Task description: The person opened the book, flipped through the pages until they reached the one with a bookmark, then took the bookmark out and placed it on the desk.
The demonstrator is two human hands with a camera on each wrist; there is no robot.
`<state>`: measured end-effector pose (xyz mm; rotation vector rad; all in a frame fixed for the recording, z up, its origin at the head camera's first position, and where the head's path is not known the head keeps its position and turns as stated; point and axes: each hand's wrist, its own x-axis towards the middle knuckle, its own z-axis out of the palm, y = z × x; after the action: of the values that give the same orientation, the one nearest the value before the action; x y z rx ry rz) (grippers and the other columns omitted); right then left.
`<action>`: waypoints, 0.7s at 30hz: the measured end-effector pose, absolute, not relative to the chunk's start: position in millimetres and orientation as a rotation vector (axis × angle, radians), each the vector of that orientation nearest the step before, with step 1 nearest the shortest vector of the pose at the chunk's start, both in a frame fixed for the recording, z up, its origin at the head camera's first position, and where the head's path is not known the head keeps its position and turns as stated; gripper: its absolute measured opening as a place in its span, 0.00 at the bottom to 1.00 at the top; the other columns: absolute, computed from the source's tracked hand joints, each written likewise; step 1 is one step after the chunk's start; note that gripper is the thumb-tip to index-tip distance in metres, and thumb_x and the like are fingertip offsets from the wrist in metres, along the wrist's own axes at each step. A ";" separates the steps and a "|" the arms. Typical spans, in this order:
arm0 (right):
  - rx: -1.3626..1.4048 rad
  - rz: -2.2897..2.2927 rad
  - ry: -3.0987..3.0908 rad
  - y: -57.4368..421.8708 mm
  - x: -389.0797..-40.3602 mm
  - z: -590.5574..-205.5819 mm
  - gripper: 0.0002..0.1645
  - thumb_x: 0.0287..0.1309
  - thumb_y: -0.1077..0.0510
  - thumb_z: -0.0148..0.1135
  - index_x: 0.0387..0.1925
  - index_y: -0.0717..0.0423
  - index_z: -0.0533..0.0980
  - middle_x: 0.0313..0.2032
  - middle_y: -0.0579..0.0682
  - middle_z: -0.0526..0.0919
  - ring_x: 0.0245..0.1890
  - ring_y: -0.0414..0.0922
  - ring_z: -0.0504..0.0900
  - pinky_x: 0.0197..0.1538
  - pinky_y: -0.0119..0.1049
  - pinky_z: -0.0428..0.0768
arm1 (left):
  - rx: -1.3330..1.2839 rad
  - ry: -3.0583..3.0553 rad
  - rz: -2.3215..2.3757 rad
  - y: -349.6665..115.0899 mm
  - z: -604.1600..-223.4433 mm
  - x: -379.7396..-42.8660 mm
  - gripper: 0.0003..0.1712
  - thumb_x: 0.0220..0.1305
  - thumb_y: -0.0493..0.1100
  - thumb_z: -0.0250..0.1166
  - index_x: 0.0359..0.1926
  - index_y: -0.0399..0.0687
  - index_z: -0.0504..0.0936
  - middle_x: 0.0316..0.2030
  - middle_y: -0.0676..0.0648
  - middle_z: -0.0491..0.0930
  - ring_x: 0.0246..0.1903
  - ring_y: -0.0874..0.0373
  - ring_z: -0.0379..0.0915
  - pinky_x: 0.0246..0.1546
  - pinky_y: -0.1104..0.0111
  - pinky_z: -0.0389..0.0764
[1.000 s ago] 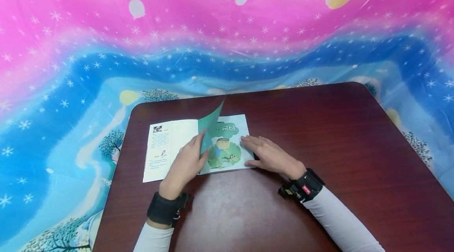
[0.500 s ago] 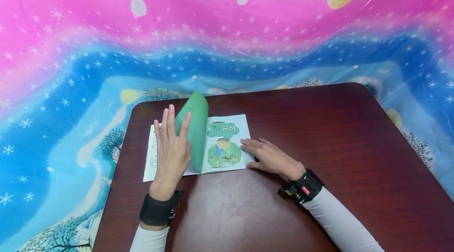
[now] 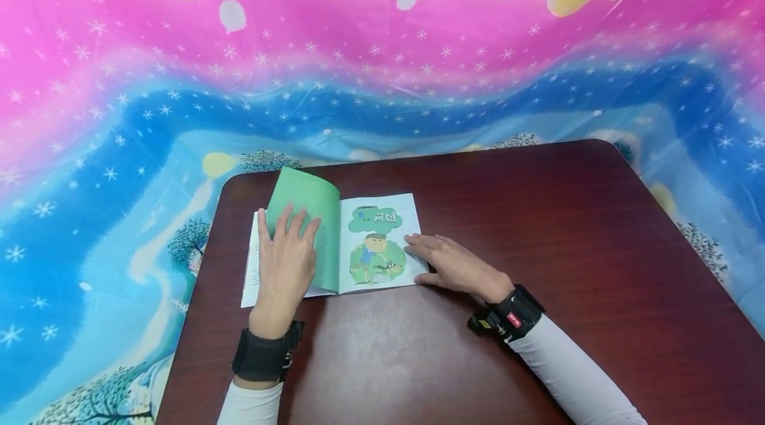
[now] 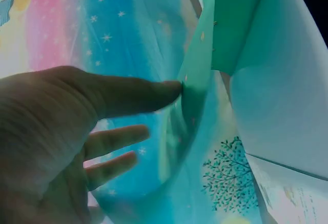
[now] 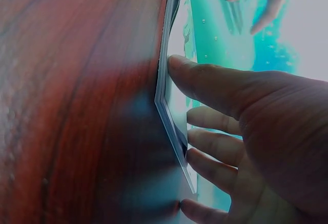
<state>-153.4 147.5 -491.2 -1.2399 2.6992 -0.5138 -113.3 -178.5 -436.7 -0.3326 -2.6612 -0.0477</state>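
A picture book (image 3: 406, 202) lies spread on the table, its right-hand page showing a cartoon figure on green shapes. The raised green page (image 3: 305, 187) leans leftward over the white left side. My left hand (image 3: 283, 272) is against this green page with its fingers spread; in the left wrist view the thumb (image 4: 148, 95) meets the page's edge. On the right border of the book rests my right hand (image 3: 459, 267), fingers extended. From the right wrist, its thumb (image 5: 200, 78) touches the page near the book's edge (image 5: 166, 88). Part of the left page is hidden.
The dark reddish-brown table (image 3: 538, 212) has rounded far corners and extends well to the right of the book. Behind it hangs a pink and blue patterned cloth (image 3: 382, 66). Each wrist wears a black strap (image 3: 263, 353) with a small device.
The green page has swung from upright near the middle over to the left. My left hand has moved left, raised its fingers, then lowered them onto the page. The right hand has stayed put.
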 end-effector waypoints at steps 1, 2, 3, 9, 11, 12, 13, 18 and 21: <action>-1.236 -0.519 2.698 147.4 -153.5 -491.2 0.39 0.59 0.41 0.63 0.68 0.55 0.70 0.72 0.52 0.66 0.71 0.47 0.63 0.69 0.52 0.64 | -0.326 -2.685 -0.042 -178.9 -437.7 -113.3 0.33 0.42 0.36 0.76 0.56 0.45 0.83 0.57 0.36 0.79 0.65 0.38 0.64 0.69 0.36 0.41; -1.234 -0.526 2.697 147.4 -153.6 -491.3 0.39 0.59 0.41 0.63 0.68 0.55 0.70 0.72 0.52 0.66 0.71 0.47 0.63 0.68 0.51 0.65 | -0.321 -2.708 -0.039 -179.1 -438.6 -113.3 0.33 0.43 0.37 0.76 0.56 0.45 0.83 0.57 0.37 0.79 0.64 0.39 0.66 0.69 0.36 0.41; -1.235 -0.533 2.696 147.4 -153.6 -491.3 0.39 0.59 0.42 0.63 0.68 0.55 0.70 0.71 0.53 0.66 0.71 0.48 0.63 0.68 0.50 0.65 | -0.319 -2.726 -0.042 -179.4 -439.8 -113.4 0.33 0.44 0.38 0.76 0.56 0.45 0.82 0.57 0.37 0.80 0.63 0.39 0.67 0.69 0.36 0.42; -1.239 -0.581 2.704 147.9 -152.8 -492.5 0.41 0.58 0.43 0.65 0.69 0.54 0.69 0.73 0.54 0.62 0.70 0.49 0.64 0.66 0.51 0.69 | -0.392 -2.817 -0.125 -178.8 -450.2 -114.0 0.34 0.49 0.43 0.75 0.60 0.45 0.80 0.59 0.39 0.78 0.60 0.41 0.71 0.67 0.37 0.53; -1.224 -0.583 2.705 148.1 -152.4 -493.1 0.41 0.58 0.43 0.65 0.70 0.53 0.68 0.74 0.52 0.60 0.71 0.48 0.63 0.65 0.51 0.68 | -0.436 -2.862 -0.158 -177.2 -454.6 -113.6 0.33 0.51 0.44 0.74 0.61 0.44 0.79 0.59 0.39 0.78 0.60 0.42 0.72 0.65 0.38 0.59; -1.217 -0.579 2.704 148.2 -152.4 -493.5 0.41 0.58 0.43 0.64 0.70 0.52 0.67 0.74 0.51 0.60 0.71 0.47 0.62 0.66 0.52 0.68 | -0.454 -2.888 -0.175 -176.2 -456.6 -113.2 0.33 0.52 0.45 0.74 0.61 0.44 0.79 0.59 0.39 0.78 0.60 0.42 0.72 0.64 0.39 0.61; -1.210 -0.575 2.702 148.2 -152.3 -493.9 0.41 0.59 0.42 0.64 0.71 0.51 0.67 0.74 0.51 0.60 0.71 0.47 0.62 0.66 0.52 0.67 | -0.465 -2.916 -0.189 -174.7 -458.1 -112.8 0.33 0.53 0.46 0.73 0.61 0.44 0.79 0.60 0.39 0.78 0.60 0.42 0.71 0.64 0.40 0.62; -1.190 -0.572 2.690 148.0 -152.7 -494.1 0.40 0.60 0.42 0.62 0.71 0.51 0.67 0.74 0.50 0.62 0.72 0.47 0.60 0.68 0.55 0.64 | -0.471 -3.015 -0.230 -167.0 -460.9 -111.4 0.32 0.59 0.51 0.68 0.63 0.46 0.77 0.62 0.39 0.76 0.63 0.42 0.69 0.64 0.41 0.64; -1.196 -0.571 2.695 148.0 -152.6 -493.8 0.40 0.60 0.42 0.63 0.71 0.52 0.67 0.74 0.50 0.62 0.72 0.48 0.60 0.67 0.55 0.64 | -0.473 -3.051 -0.272 -163.9 -460.9 -111.0 0.31 0.61 0.52 0.66 0.63 0.45 0.77 0.64 0.37 0.74 0.64 0.41 0.66 0.64 0.41 0.64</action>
<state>-152.6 148.0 -493.8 -1.1961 2.6946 -0.5714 -111.0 -163.9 -460.9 -0.4734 -3.0508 -0.2720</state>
